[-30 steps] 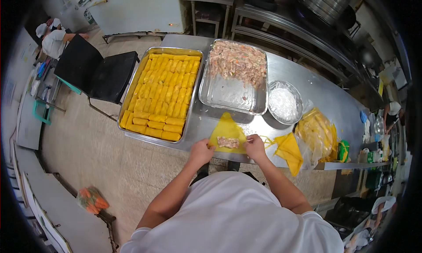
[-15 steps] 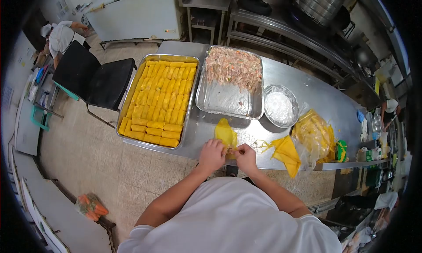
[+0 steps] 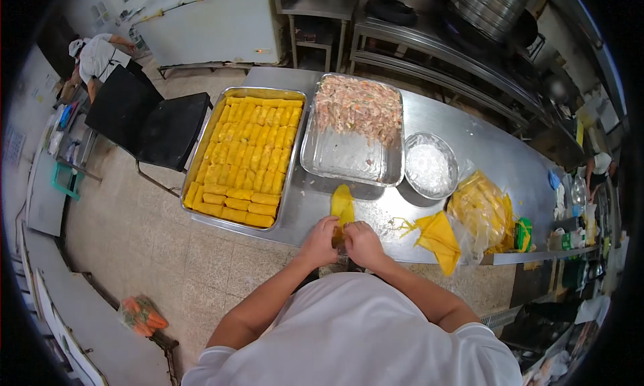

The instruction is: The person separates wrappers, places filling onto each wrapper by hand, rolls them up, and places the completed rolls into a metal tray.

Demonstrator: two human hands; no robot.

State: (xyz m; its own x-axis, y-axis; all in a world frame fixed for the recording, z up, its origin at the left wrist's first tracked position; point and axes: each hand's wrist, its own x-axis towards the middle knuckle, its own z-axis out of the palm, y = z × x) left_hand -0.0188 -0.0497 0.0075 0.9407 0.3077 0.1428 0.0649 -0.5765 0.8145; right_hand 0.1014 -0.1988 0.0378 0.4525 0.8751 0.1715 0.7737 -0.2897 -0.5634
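Note:
A yellow wrapper sheet [image 3: 342, 203] lies on the steel table's near side, its near part between my hands. My left hand [image 3: 320, 242] curls round the wrapper's left edge, and my right hand [image 3: 363, 244] is closed on its right edge. Both hands nearly meet; the filling is hidden under the fingers. Beyond stands a metal tray of meat filling [image 3: 359, 101], its near half bare. To the left, a large tray [image 3: 190, 185] holds rows of yellow rolls [image 3: 248, 154]. More folded yellow wrappers [image 3: 439, 237] lie to my right at the table edge.
Right of the filling tray is a round metal bowl [image 3: 429, 163] with whitish contents. A plastic bag of yellow wrappers [image 3: 479, 208] sits beside it. A black chair [image 3: 164, 128] stands left of the table [image 3: 288, 232]. Another person [image 3: 100, 57] works at the far left.
My right hand has moved left and closed over the wrapper. The wrapper's sides are now drawn inward, making it narrower, and the filling no longer shows.

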